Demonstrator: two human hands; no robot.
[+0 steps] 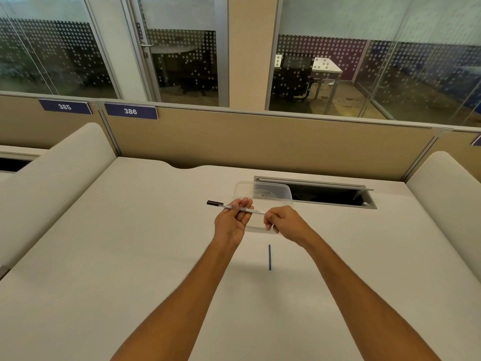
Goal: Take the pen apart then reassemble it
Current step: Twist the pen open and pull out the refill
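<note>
A slim white pen (253,210) with a black cap at its left end is held level above the desk. My left hand (233,221) grips its middle, palm up, fingers curled around the barrel. My right hand (281,221) pinches the pen's right end, which is hidden inside the fingers. A thin dark blue rod (270,257), likely the ink refill, lies alone on the white desk (130,256) just nearer to me than my hands.
A clear plastic container (276,194) sits on the desk right behind my hands. Behind it is an open cable slot (325,195) in the desk top. A tan partition (260,144) bounds the back, and padded dividers stand at both sides.
</note>
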